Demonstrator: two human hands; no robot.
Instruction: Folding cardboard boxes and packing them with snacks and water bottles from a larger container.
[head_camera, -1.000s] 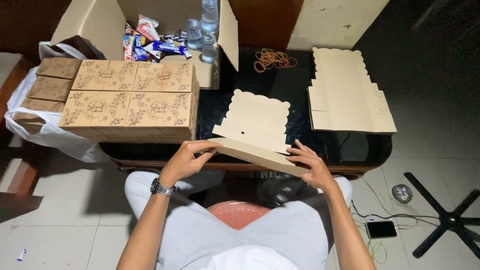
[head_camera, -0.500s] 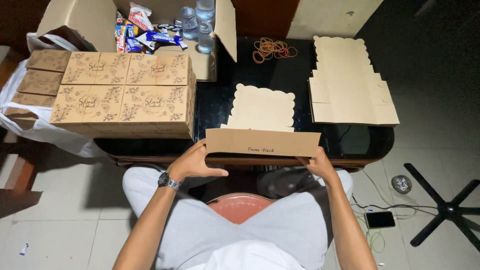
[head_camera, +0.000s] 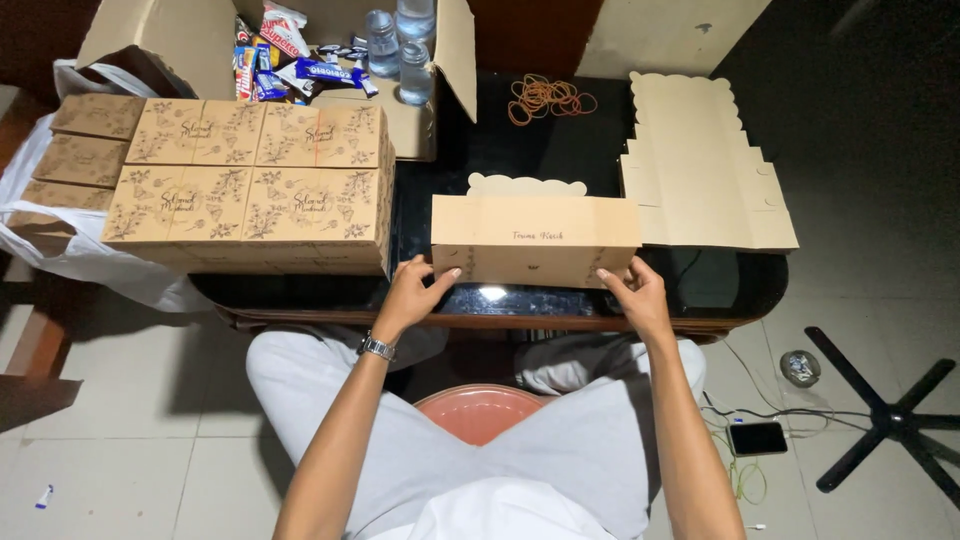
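I see the box (head_camera: 535, 240) at the table (head_camera: 470, 160) near edge, right of the stack (head_camera: 250, 190). Left hand (head_camera: 415, 295) and right hand (head_camera: 632, 295) grip its ends, probably to keep the panels square.

- A home room used for packing: tiled floor (head_camera: 120, 440), dark glass table (head_camera: 560, 150).
- Stacked printed gift boxes (head_camera: 250, 185), snack carton (head_camera: 300, 60), rubber bands (head_camera: 548, 98).
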